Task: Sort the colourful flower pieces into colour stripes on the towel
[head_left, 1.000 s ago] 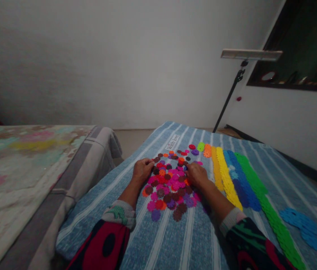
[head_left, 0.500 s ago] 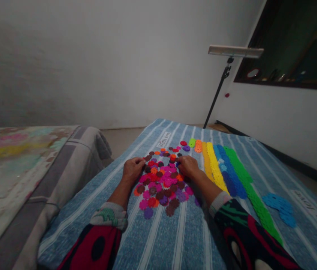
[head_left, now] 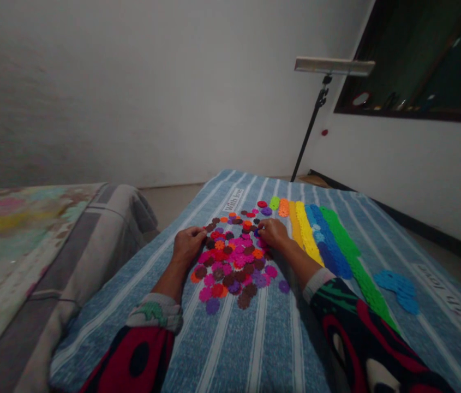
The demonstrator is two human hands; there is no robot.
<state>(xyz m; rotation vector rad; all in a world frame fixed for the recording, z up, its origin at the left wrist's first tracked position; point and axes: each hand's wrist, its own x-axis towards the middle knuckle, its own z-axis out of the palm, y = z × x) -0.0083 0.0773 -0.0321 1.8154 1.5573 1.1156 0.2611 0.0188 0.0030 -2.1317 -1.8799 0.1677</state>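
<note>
Two hands: apart, both palm-down, fingers hiding any grip, so holding or merely touching is unclear.

Far left: patterned quilt over a neighbouring bed, just beside the blue striped blanket under everything else.

Left hand: on the upper left edge of the heap, fingers pointing toward the right hand.

Heap: flower-shaped plastic discs in magenta, maroon, red, orange and purple, between the hands, long axis running away from the body, stretching from below both wrists to beyond the fingertips.

Right hand: fingertips among the discs at the heap's upper right, nearer than the left hand to the colour rows.

Colour rows: orange band, yellow band, blue band and green band, side by side, just right of the right hand.

Further right: lamp on a black stand, loose blue pieces on the blanket, dark window high on the wall.
</note>
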